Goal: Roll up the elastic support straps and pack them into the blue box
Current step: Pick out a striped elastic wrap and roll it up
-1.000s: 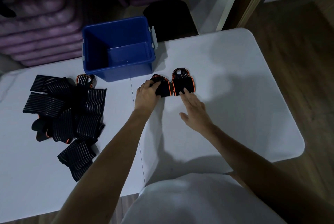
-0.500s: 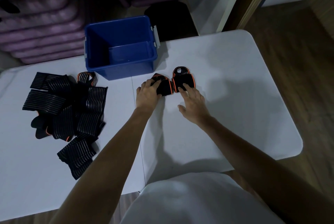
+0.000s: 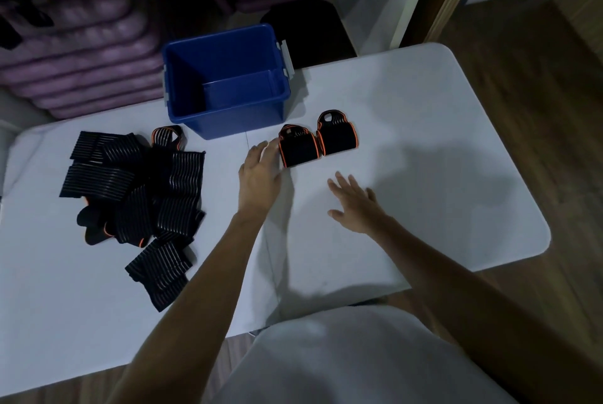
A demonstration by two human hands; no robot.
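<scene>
Left hand [image 3: 259, 172] at frame centre, flat with fingers straight and relaxed, fingertips touching the left edge of a rolled black strap with orange trim [image 3: 298, 147]; grasping nothing. Right hand [image 3: 354, 201] lower and to the right, palm down over the tabletop [image 3: 424, 158], fingers spread and straight, holding nothing, apart from both rolls. Second rolled strap [image 3: 336, 136] just beside the first, on its right and slightly higher in the frame, loop end pointing to the top of the picture; whether the two rolls touch, cannot tell. Blue box [image 3: 225, 83] above and left of the rolls, near the far edge of the white tabletop, open at the top, nothing visible inside. Heap of unrolled black elastic straps with pale stripes and orange edging [image 3: 137, 194] at the left of the frame, well apart from the hands, several overlapping. Stack of purple mats [image 3: 75, 54] in the upper left, behind the tabletop. Dark stool seat [image 3: 310, 28] behind the box. Wooden floor [image 3: 538, 77] at the right.
</scene>
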